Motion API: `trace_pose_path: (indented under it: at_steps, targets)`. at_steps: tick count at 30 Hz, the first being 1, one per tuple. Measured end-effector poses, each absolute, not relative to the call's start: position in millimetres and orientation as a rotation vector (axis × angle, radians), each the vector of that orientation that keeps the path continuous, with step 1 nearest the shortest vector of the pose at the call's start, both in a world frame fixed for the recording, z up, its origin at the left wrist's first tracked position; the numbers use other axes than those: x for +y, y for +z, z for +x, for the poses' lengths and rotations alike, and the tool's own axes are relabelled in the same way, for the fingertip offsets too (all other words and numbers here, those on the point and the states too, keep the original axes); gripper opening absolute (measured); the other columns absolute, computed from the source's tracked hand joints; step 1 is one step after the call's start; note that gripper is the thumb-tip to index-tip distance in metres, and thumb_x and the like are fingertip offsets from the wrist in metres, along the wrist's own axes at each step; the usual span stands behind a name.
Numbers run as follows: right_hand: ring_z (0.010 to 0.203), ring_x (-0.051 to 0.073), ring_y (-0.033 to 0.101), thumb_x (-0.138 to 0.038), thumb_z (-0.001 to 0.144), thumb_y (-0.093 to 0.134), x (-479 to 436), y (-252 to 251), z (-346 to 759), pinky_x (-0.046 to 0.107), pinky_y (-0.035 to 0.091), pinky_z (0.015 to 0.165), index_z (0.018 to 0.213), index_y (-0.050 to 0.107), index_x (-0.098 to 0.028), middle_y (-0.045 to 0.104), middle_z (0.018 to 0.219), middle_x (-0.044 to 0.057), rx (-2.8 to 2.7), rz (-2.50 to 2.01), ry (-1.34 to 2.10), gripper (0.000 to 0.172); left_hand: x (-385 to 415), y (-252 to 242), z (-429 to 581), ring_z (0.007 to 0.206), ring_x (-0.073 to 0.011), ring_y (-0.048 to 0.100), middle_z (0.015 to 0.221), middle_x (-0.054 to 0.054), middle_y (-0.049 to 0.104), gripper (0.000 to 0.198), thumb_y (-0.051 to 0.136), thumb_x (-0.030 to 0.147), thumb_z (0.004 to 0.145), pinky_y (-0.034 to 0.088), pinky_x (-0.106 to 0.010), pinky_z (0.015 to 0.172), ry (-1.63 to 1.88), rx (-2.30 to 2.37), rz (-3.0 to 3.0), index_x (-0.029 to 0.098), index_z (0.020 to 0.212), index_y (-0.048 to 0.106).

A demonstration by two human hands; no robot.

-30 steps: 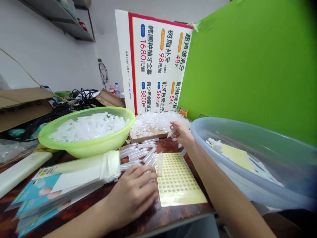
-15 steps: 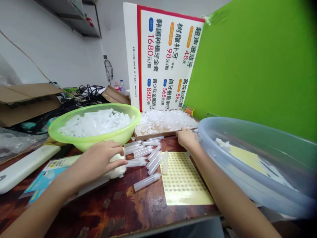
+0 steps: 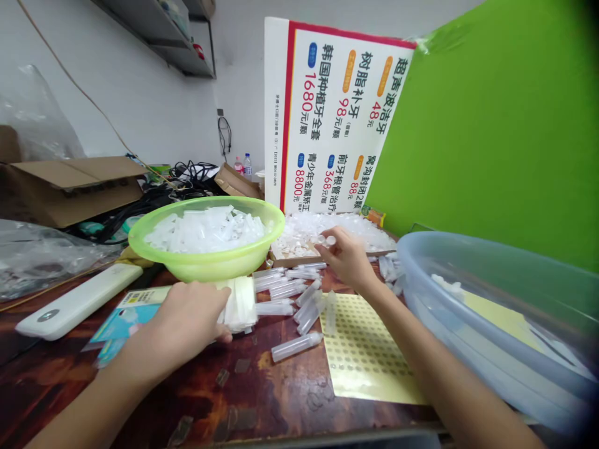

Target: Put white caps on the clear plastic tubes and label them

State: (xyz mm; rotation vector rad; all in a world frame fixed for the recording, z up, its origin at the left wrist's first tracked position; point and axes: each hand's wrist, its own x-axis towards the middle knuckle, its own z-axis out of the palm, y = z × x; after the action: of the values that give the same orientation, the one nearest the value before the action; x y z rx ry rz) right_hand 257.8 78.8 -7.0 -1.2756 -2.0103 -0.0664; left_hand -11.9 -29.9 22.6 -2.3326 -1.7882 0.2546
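My left hand (image 3: 187,318) grips a white bundle of plastic film or sleeves (image 3: 240,304) at the table's middle, just below the green basin. My right hand (image 3: 344,255) is raised over a wooden board (image 3: 292,259) heaped with small white plastic caps (image 3: 346,229), its fingertips pinching what looks like a cap. Several clear plastic tubes (image 3: 290,287) lie between my hands, and one stands upright (image 3: 331,313) on a yellow perforated sticker sheet (image 3: 369,349). The tubes' contents cannot be told.
A green basin (image 3: 208,271) full of white tubes stands left of the board, and a large translucent blue basin (image 3: 468,312) sits at right. Blue leaflets (image 3: 126,323), a white slab (image 3: 77,302), a plastic bag, cardboard, cables and a printed price board surround the dark wood table.
My right hand has lifted from the board's front edge to above the caps. My left hand stays on the white bundle, and the whole view has swung left.
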Motion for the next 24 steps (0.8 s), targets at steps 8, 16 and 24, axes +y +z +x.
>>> trace_pose_path:
  at_steps: [8,16,24]
  targets:
    - [0.062,0.012,0.053,-0.032,0.08,0.06,51.9,3.8,237.7,0.023,0.048,0.05,0.083,0.049,-0.021,0.054,0.081,0.002,-1.752,-0.884,0.218,0.016,-32.9,30.7,-33.2,0.063,-0.0249,0.064,0.07,-0.006,0.069,0.032,0.041,0.031,0.089,0.036,-0.029,0.053,-0.03,-1.698,-2.498,0.021,0.068,0.063]
    - [0.069,0.015,0.059,-0.022,0.082,0.062,35.2,4.0,226.3,0.027,0.049,0.053,0.09,0.05,-0.022,0.056,0.08,0.002,-1.755,-0.606,0.129,0.014,-45.2,49.1,-12.8,0.077,-0.02,0.065,0.086,-0.003,0.069,0.027,0.03,0.035,0.095,0.045,-0.03,0.065,-1.121,-1.675,-2.273,0.021,0.088,0.052]
    - [0.079,0.019,0.062,-0.007,0.08,0.061,16.4,9.4,217.8,0.03,0.054,0.059,0.11,0.051,-0.019,0.061,0.086,0.006,-1.808,-0.304,-0.297,0.034,-33.1,35.1,-9.5,0.093,-0.0223,0.067,0.113,-0.008,0.064,0.03,0.057,0.025,0.078,0.054,-0.032,0.069,-1.316,-1.681,-2.367,0.023,0.099,0.035]
